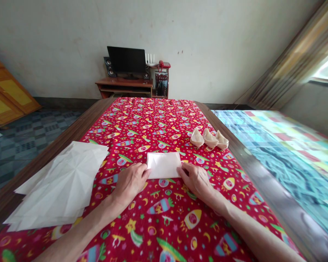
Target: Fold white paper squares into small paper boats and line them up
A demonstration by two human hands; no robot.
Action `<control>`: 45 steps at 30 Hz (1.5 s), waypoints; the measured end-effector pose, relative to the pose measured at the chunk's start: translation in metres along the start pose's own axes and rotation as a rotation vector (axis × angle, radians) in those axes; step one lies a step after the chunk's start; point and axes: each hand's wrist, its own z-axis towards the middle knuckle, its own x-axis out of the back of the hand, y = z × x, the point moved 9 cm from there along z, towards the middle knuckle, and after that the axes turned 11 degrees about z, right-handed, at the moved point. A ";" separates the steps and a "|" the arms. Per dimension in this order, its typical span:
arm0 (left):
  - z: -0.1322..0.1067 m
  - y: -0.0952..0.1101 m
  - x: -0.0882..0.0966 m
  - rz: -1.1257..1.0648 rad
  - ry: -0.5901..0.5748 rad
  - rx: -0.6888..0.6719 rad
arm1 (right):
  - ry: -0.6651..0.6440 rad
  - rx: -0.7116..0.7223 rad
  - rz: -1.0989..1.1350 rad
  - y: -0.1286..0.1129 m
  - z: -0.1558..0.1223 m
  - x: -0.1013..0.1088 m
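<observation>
Big wooden table (71, 127) first, running away from the camera, with a red cloth (158, 120) printed with rockets and stars over nearly all of it. One cloth, one table. On the person's left, a loose stack of white sheets (62, 182), creased and fanned at the edges. There are several, but the exact number can't be read from here.

Now the hands. Left hand (129, 182) and right hand (196, 180) are both down on the cloth, forearms coming in from the near edge. Between them lies the folded paper (164, 164), one white rectangle flat on the cloth, dead centre and just ahead of the knuckles. Its long axis runs left to right, across the person. The left fingertips meet its left short edge and the right fingertips touch its near right corner. So it's one hand at each end, neither clearly nearer. Fingers on both hands lie close together, resting on the paper rather than wrapped round anything. Whether a thumb has slipped under an edge, I can't tell.

Smallest last: three little folded paper shapes (210, 139), cream-coloured, side by side in a row touching one another, further off to the right, well apart from both hands.
</observation>
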 end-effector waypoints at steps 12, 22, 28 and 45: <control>0.010 -0.008 -0.010 0.041 -0.088 0.021 | -0.065 -0.014 -0.241 0.000 0.009 -0.006; 0.017 -0.012 -0.015 0.004 -0.172 0.037 | -0.108 -0.027 -0.312 -0.001 0.012 -0.009; 0.017 -0.005 0.003 -0.005 0.072 -0.007 | -0.085 -0.020 -0.301 -0.002 0.010 -0.010; -0.026 0.089 0.000 -0.104 0.106 -0.517 | -0.052 0.042 -0.288 -0.003 0.007 -0.009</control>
